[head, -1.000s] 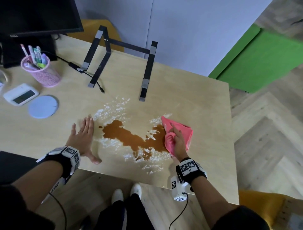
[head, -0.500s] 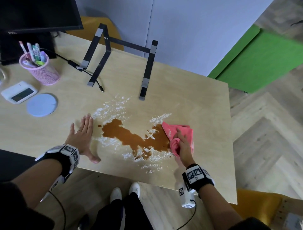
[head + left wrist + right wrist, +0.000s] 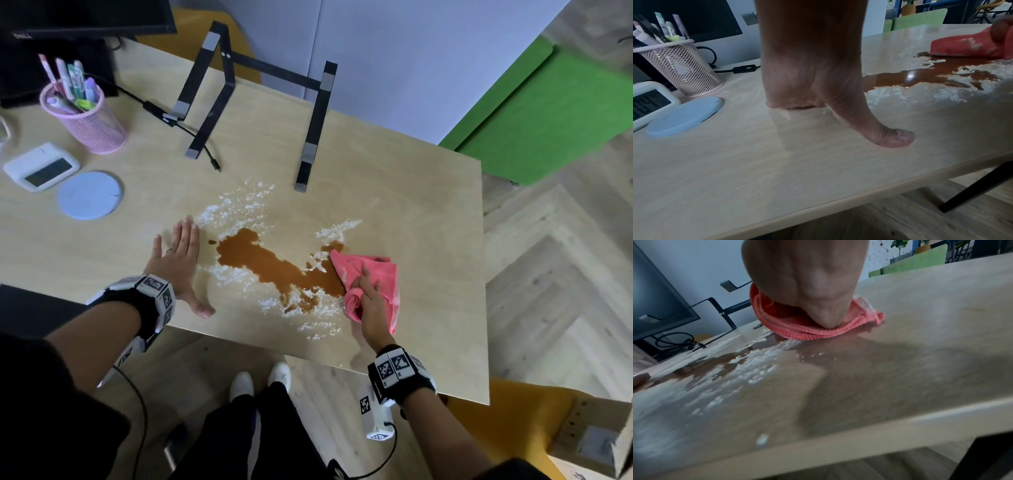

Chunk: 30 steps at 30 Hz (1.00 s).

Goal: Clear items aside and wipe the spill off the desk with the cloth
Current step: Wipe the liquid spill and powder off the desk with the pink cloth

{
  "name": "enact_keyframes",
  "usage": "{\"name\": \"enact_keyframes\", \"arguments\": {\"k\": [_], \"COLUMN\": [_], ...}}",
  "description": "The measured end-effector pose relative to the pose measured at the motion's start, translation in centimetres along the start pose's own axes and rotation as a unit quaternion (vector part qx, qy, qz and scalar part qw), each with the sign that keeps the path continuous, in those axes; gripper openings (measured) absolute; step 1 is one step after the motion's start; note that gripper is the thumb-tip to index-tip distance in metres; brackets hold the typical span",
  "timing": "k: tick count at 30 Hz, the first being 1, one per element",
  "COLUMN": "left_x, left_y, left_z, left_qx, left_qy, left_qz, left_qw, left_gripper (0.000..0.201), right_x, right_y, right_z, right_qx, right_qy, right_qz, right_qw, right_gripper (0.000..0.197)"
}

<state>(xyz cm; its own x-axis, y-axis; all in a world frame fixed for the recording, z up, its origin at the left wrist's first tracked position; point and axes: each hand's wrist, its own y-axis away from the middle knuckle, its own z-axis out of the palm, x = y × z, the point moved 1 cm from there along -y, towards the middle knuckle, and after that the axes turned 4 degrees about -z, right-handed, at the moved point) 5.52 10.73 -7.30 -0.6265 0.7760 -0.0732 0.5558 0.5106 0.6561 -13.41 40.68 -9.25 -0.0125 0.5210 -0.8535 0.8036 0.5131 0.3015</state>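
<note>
1. Two hands show in the head view: left hand flat, fingers straight, at 9 o'clock of the spill; right hand grips the cloth bunched at the spill's 3 o'clock edge.
2. Left wrist view: palm and thumb press the desk.
3. Right wrist view: the cloth lies under the hand, on the desk.

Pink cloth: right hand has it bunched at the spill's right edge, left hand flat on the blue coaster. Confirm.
Not the coaster. In the head view the left hand lies flat on bare desk, apart from the blue coaster. The right hand does hold the pink cloth at the spill.
</note>
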Motion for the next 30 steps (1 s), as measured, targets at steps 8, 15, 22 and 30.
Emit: {"name": "enact_keyframes", "arguments": {"k": [8,15,22,30], "left_x": [0.2,0.2,0.1,-0.1], "left_y": [-0.2,-0.2,-0.2,-0.5], "left_z": [0.0,0.0,0.1,0.3], "left_qx": [0.004,0.002,0.000,0.004], "left_qy": [-0.011,-0.013,-0.006,0.001], "left_qz": [-0.009,-0.011,-0.009,0.002], "left_qw": [1.000,1.000,1.000,1.000], "left_gripper": [0.175,0.177,0.179,0.176], "right_x": [-1.5,-0.6,0.6,1.7], "right_y": [1.9,1.0,1.0,3.3], "right_z": [3.1,1.6,1.9,2.5], "right_qx": [0.034,0.059,-0.013,-0.004], "right_qy": [-0.027,-0.127,-0.105,-0.011], "right_qz": [0.025,-0.016,0.037,0.040], "right_qw": [0.999,0.990,0.994,0.999], "right_gripper": [0.039,0.018,0.027,0.040]}}
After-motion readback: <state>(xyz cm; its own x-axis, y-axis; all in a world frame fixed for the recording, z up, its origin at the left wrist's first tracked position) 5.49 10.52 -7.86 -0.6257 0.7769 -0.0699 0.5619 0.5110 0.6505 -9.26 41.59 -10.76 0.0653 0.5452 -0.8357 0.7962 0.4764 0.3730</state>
